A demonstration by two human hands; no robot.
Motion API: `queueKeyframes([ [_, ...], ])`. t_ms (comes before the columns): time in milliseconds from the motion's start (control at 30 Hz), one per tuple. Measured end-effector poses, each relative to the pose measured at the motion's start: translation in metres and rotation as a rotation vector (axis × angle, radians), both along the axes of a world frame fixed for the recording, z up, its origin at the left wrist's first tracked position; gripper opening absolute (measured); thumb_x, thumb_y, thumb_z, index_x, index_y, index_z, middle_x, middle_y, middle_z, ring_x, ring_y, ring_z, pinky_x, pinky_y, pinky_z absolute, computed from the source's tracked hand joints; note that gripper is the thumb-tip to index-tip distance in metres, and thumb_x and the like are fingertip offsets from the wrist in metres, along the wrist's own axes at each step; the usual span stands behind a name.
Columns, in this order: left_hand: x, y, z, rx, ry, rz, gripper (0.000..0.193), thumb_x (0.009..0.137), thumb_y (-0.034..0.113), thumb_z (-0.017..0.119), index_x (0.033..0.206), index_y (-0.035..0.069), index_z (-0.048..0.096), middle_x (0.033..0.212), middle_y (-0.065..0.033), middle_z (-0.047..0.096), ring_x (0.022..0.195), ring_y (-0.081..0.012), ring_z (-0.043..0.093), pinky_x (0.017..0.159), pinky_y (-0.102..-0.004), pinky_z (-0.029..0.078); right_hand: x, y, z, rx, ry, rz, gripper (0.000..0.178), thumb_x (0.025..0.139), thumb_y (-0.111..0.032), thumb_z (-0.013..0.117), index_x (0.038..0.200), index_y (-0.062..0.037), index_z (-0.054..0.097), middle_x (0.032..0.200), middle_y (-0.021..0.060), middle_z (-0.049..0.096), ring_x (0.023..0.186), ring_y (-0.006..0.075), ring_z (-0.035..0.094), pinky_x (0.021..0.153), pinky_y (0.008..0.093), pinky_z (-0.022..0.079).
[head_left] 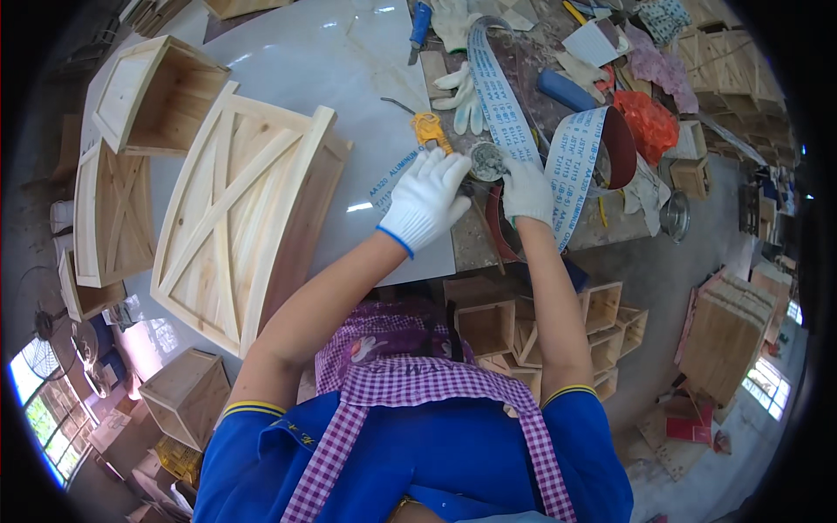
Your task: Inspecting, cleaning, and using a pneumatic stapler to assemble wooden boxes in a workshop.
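My left hand (425, 202), in a white knit glove with a blue cuff, is over the table's near edge, palm down. Its fingers are stretched out and slightly apart, close to the yellow handle (428, 131) of a tool with a thin dark shaft. My right hand (527, 190), gloved too, is curled at the right side of a small round tin (486, 162) with grey contents. Whatever its fingers hold is hidden. A long sanding belt (501, 96), its pale back printed in blue, loops behind and right of that hand; its brown grit side (617, 148) shows in the curl.
Pale wooden crates with crossed slats (231, 205) stand at the left on a grey-white sheet (331, 65). Gloves (462, 100), a blue cylinder (567, 89), a red plastic bag (647, 124) and a blue-handled knife (419, 26) clutter the far table. Wooden boxes (486, 328) are stacked beneath.
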State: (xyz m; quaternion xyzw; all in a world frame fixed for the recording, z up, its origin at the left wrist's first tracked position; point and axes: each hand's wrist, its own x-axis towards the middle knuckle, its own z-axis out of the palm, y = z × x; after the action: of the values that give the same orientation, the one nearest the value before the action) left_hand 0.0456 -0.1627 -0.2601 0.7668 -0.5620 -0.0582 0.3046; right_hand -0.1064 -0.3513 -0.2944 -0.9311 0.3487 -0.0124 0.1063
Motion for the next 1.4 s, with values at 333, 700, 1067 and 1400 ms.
queueKeyframes([
  [333,0.009,-0.072,-0.054,0.071,0.001,0.002,0.095,0.077,0.041,0.087,0.153,0.003,0.044,0.149,-0.0205,0.056,0.145,-0.0475,0.042,0.125,-0.0575,0.024,0.031,-0.003,0.031,0.041,0.149,-0.112,0.024,0.101,-0.028,0.06,0.11,-0.0145,0.077,0.107,0.0163,0.076,0.099,0.0379,0.073,0.086,0.0526,0.057],
  [700,0.012,-0.078,-0.071,0.269,0.135,0.0,0.102,0.08,0.041,0.086,0.162,0.007,0.035,0.157,-0.0237,0.05,0.152,-0.0498,0.034,0.129,-0.0535,0.022,0.041,-0.01,0.016,0.22,0.29,-0.17,0.029,0.102,-0.032,0.057,0.108,-0.0149,0.079,0.111,0.0155,0.077,0.104,0.0365,0.073,0.089,0.051,0.057],
  [1067,0.017,-0.064,-0.028,0.073,0.195,-0.039,0.097,0.08,0.025,0.087,0.159,0.002,0.035,0.154,-0.0258,0.051,0.146,-0.0508,0.041,0.121,-0.0517,0.037,-0.018,-0.021,0.024,0.855,-0.404,-0.659,0.034,0.101,-0.029,0.067,0.119,-0.0015,0.075,0.093,0.0095,0.074,0.077,0.0222,0.068,0.072,0.0365,0.056],
  [1400,0.007,0.009,0.021,-0.385,0.657,0.253,0.091,0.089,0.002,0.07,0.167,0.002,0.022,0.17,-0.0253,0.033,0.158,-0.0419,0.033,0.126,-0.0448,0.033,-0.006,0.022,0.084,1.354,-0.809,-0.464,0.028,0.103,-0.021,0.066,0.117,0.0029,0.071,0.079,0.0021,0.061,0.067,0.0134,0.058,0.068,0.0338,0.058],
])
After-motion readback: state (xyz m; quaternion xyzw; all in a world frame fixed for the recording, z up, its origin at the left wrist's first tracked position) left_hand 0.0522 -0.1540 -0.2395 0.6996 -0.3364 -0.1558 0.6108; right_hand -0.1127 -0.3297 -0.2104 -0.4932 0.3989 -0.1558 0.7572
